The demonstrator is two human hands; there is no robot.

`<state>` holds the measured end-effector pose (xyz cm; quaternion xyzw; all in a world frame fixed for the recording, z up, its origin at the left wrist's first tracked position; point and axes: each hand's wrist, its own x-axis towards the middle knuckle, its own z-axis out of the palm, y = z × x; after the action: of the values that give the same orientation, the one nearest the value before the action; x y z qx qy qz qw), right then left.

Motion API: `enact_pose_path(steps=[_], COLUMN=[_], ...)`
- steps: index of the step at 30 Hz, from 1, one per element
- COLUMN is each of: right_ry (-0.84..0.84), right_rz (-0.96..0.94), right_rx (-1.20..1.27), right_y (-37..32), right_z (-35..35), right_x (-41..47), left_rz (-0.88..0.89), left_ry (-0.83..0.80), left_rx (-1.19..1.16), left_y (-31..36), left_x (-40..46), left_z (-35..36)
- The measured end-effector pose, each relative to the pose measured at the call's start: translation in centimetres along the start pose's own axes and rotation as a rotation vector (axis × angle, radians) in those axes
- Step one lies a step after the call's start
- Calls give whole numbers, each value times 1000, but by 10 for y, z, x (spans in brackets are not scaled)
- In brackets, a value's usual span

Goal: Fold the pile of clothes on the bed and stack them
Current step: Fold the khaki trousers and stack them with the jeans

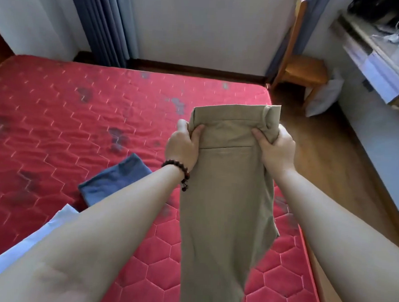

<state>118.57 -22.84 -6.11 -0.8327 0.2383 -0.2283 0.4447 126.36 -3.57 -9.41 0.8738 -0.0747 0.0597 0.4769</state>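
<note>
Both hands, left hand and right hand, are clamping the khaki trousers at the waistband; limp, light cloth is hanging near right, so gripping waistband corners looks best.

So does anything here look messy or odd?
Mostly the red mattress: bare, with dark grey blotches scattered across its quilting, like stains or wear. Otherwise both hands hold the khaki trousers up neatly by the waistband.

A red quilted mattress carries a folded blue garment and, just beside it, a white one.
</note>
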Motion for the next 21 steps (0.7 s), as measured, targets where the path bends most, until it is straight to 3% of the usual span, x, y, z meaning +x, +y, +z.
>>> enact_pose_path(steps=[6, 10, 16, 21], right_ry=[-88, -128, -480, -436], right_rz=[99, 155, 392, 377], right_rx=[-14, -24, -382, -498], right_y=[111, 197, 343, 394], right_z=[88, 153, 221, 247], right_x=[76, 111, 112, 83], left_rz=[-46, -172, -528, -488], left_ry=[-6, -29, -371, -247], left_rx=[140, 111, 372, 591], left_y=[-89, -164, -292, -338], left_x=[62, 98, 82, 48], left_z=[100, 171, 273, 296])
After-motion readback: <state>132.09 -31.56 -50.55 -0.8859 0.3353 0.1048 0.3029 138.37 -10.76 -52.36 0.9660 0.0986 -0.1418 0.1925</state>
